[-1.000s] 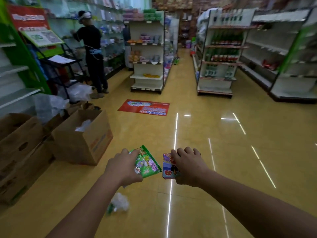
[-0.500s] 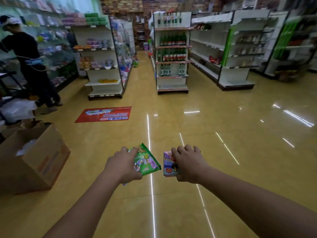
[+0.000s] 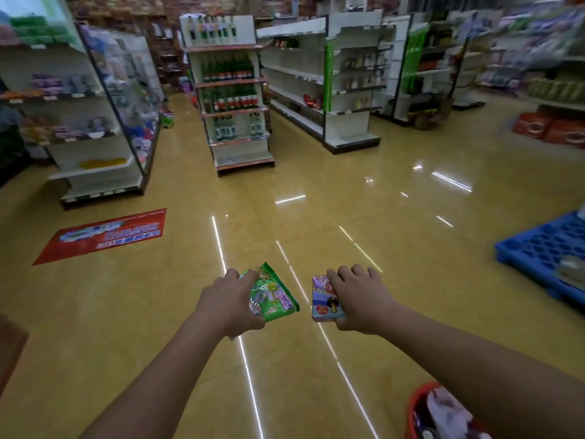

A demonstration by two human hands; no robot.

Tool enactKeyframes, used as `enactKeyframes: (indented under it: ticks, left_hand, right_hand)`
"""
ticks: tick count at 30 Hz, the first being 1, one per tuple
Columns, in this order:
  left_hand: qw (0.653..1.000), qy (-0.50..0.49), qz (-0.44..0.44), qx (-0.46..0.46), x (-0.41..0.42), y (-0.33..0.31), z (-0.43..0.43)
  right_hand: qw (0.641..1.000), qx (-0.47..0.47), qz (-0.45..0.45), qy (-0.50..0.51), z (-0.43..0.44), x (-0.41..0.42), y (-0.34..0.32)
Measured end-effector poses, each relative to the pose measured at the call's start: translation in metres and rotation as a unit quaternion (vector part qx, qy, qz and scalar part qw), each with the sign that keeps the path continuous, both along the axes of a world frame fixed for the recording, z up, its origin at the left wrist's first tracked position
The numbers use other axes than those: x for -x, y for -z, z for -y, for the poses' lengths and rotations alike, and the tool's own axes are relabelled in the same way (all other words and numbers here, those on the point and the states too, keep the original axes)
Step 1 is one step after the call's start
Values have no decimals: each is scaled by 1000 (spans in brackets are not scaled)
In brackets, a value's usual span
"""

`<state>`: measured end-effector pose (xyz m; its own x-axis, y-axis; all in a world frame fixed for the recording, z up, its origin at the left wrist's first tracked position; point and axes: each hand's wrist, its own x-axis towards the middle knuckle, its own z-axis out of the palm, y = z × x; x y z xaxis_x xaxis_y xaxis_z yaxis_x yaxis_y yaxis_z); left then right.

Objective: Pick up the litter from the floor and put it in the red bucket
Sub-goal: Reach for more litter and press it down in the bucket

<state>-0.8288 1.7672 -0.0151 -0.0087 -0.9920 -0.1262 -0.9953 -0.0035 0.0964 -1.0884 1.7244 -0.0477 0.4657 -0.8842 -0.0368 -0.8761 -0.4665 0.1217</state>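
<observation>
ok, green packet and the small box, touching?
Apart. Head view: floor shows between the green packet in the left hand and the small box in the right hand.

Held: green packet (image 3: 273, 294), purple box (image 3: 323, 305) — red bucket (image 3: 411, 413) low-right.

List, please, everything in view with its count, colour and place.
green foil snack packet: one, green, in left hand
small purple cardboard box: one, purple-blue, in right hand
red plastic bucket: one, red, bottom right, partly filled
blue plastic pallet: one, blue, right edge
red floor sticker: one, red, left floor
white shelf units: several, white, background
green glass bottles: many, green, centre shelves
left hand: one, fingers gripping packet
right hand: one, fingers gripping box
</observation>
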Motion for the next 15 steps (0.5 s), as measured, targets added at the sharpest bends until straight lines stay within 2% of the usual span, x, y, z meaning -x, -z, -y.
enactKeyframes:
  ticks: [8, 15]
  left_hand:
    - [993, 117, -1, -20, 93, 15, 60]
    - [975, 213, -26, -51, 181, 47, 125]
  right_hand:
    - [993, -25, 4, 114, -4, 95, 18]
    - [973, -52, -3, 224, 6, 171, 41]
